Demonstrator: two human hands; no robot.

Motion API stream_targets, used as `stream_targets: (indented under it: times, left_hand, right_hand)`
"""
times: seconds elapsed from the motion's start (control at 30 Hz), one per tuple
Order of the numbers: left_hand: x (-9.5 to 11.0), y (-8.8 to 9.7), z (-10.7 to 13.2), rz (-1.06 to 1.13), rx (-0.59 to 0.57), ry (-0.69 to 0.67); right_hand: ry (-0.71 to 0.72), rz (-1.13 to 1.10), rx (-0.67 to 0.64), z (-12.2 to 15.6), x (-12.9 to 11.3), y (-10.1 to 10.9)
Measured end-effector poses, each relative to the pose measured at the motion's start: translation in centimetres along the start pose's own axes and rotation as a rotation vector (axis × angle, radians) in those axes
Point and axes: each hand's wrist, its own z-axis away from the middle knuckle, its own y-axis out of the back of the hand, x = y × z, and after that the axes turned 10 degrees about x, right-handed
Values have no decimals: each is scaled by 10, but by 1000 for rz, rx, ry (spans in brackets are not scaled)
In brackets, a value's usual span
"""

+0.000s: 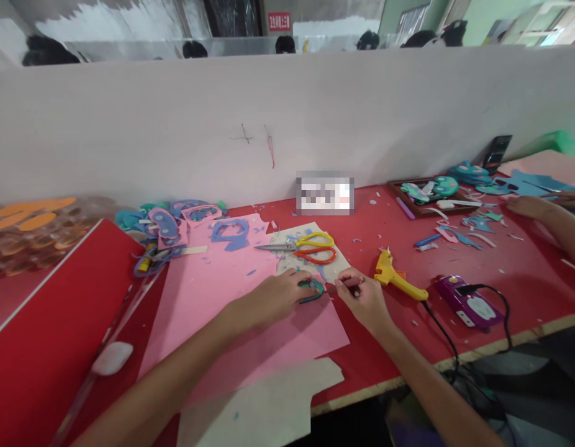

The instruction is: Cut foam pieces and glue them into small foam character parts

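My left hand [287, 288] is closed on a small teal cutout piece with a curved edge [315, 292], just above the pink sheet [208, 316]. Close to its right, my right hand [366, 301] pinches a slim brownish-red pen-like tool [353, 282], whose thin end points left toward the cutout. Whether the tip touches the cutout I cannot tell. Behind both hands, scissors [299, 247] with one yellow and one red handle lie on a scrap-strewn pale sheet [343, 257]. A purple-blue offcut with a hole [241, 242] rests on the pink sheet.
A yellow glue gun [399, 279] and a purple power strip [469, 301] with cables are at right. Further back stands a brown tray [425, 211] of teal cutouts, near another person's hand [525, 208]. Layered cutouts [166, 223] and a red board [49, 323] are at left.
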Motion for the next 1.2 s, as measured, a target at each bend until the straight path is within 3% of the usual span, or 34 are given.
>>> stream_targets:
  times: [1.2]
  left_hand:
    - [-21,-4,-1,149,3,0]
  right_hand:
    - [2,-84,-311,-7,-10,-2]
